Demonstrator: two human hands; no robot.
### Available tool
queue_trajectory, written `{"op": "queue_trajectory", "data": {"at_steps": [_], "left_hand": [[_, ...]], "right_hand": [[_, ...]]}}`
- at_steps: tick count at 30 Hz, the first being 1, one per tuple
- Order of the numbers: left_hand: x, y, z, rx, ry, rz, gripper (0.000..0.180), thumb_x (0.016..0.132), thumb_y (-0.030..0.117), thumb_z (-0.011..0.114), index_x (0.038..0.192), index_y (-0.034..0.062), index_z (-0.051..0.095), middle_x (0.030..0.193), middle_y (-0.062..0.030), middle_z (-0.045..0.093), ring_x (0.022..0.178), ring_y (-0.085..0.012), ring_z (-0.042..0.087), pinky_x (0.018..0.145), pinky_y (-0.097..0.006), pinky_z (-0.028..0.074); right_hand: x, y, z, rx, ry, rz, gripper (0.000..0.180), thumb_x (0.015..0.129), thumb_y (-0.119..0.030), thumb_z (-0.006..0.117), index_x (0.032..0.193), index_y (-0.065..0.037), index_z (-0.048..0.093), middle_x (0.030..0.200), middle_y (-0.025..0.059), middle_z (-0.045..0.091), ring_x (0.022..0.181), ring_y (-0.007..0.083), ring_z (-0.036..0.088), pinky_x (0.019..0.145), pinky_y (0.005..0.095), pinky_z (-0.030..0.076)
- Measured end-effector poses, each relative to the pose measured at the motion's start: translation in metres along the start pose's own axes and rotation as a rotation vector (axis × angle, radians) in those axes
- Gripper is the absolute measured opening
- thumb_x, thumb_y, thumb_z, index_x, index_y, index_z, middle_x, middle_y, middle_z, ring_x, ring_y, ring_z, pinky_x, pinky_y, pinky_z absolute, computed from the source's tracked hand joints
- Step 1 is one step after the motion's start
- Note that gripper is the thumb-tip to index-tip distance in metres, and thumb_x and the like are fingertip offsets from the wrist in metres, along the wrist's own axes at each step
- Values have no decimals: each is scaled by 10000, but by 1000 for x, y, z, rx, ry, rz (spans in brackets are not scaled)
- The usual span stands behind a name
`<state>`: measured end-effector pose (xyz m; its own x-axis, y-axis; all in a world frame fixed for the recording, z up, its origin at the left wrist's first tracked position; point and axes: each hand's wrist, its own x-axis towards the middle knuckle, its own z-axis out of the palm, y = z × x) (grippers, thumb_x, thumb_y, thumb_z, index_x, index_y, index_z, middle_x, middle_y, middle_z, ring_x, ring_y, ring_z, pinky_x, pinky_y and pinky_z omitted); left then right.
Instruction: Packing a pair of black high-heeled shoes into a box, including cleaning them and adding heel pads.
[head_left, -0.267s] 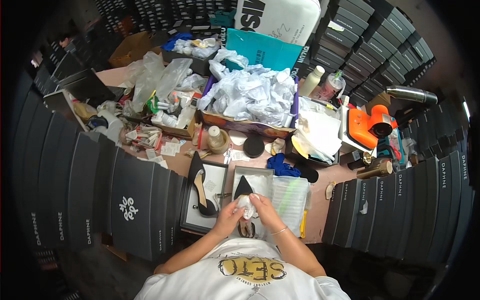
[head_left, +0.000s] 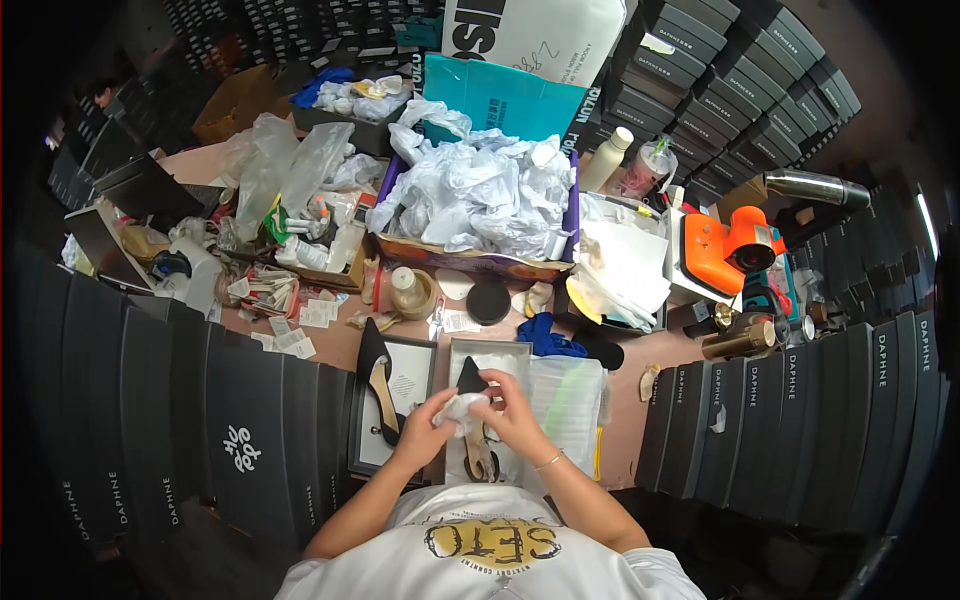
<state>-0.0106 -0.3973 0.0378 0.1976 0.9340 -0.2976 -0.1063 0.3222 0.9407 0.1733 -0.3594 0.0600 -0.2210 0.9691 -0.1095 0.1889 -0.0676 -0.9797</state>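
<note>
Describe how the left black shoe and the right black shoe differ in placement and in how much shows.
The left shoe has its toe past the far left corner of the left tray; the right shoe has its toe inside the right tray. The left shoe shows from toe to heel, while the hands and a white wad partly hide the right shoe. Both are black, with pointed toes facing away from the person.

A pinkish table (head_left: 628,405) stood in a dim, crowded room. Behind it on the right, stacks of dark boxes (head_left: 735,105) rose high, and rows of smaller-looking boxes (head_left: 265,50) filled the back left, beyond a brown carton (head_left: 230,108). A narrow white light (head_left: 928,226) glowed at the far right. The floor (head_left: 715,525) showed only as dark patches.
</note>
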Motion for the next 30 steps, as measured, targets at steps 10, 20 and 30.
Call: {"op": "queue_trajectory", "data": {"at_steps": [10, 20, 30], "left_hand": [[11, -6, -10, -12, 33, -211, 270, 845, -15, 529, 1107, -50, 585, 986, -68, 645, 890, -112, 604, 795, -244, 481], [40, 11, -7, -330, 121, -249, 228, 880, 25, 563, 1096, -39, 595, 1048, -86, 656, 920, -137, 620, 859, -278, 478], [12, 7, -17, 69, -7, -295, 161, 828, 64, 685, 954, 3, 605, 882, -9, 626, 800, -74, 571, 712, -241, 472]], "right_hand": [[36, 41, -45, 261, -101, 300, 288, 945, -288, 581, 863, -12, 603, 759, 21, 635, 697, 85, 601, 605, 252, 478], [83, 30, -129, 275, 29, 289, 204, 932, -205, 586, 839, -25, 614, 755, -5, 616, 706, 65, 594, 660, 224, 487], [232, 18, -149, -1005, 331, -242, 276, 723, -178, 712, 958, -43, 661, 1295, 182, 485, 1255, 373, 404, 1001, 539, 338]]}}
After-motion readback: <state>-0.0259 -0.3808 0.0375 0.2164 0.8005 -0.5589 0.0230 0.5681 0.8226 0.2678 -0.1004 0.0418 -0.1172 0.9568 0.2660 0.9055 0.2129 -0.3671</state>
